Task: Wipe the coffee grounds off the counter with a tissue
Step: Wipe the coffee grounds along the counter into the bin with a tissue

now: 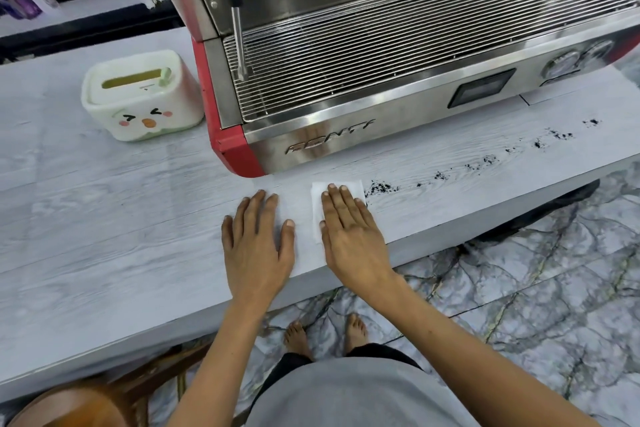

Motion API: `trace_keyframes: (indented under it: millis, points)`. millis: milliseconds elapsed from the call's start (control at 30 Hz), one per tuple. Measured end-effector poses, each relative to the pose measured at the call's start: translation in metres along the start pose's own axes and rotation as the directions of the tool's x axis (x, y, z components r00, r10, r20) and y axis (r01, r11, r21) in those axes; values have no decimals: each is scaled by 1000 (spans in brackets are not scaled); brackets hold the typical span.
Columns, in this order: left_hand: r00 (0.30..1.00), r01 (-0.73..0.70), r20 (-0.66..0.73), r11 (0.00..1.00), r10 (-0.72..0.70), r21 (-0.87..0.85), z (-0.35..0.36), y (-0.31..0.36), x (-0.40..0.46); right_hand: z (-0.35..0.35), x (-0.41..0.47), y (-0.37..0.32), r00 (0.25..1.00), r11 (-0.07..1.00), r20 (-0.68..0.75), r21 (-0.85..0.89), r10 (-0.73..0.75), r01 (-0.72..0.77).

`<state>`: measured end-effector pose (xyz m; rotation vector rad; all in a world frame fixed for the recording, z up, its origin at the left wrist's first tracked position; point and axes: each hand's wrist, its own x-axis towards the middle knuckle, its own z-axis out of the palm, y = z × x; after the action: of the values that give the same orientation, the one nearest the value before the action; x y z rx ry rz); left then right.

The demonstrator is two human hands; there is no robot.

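A white tissue point(320, 199) lies flat on the pale wood-grain counter point(104, 218), in front of the espresso machine. My right hand point(349, 232) presses flat on the tissue, fingers straight and together. Just right of the tissue a trail of dark coffee grounds point(381, 188) begins and runs along the counter's front edge toward more grounds at the far right point(538, 144). My left hand point(258, 241) rests flat on the bare counter beside the tissue, fingers spread, holding nothing.
A steel and red espresso machine point(346, 135) with a steam wand point(239, 42) stands behind the hands. A white tissue box with a cartoon face point(142, 95) sits at its left. A wooden stool point(86, 402) is below the counter; marble floor lies to the right.
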<state>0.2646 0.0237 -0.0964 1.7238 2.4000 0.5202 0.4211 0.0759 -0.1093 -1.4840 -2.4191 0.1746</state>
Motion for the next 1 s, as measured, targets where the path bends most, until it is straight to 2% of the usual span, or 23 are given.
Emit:
trace_keyframes:
  millis: [567,1000]
  points:
    - [1000,-6,-10,1000,6,-13,0,-1,0,-3,-6,13,999,1000,-27,7,-24,24]
    - [996,-67,61,998,67,-7,5,10,1,-12,-4,42,998,999,-40,-13,-39,38]
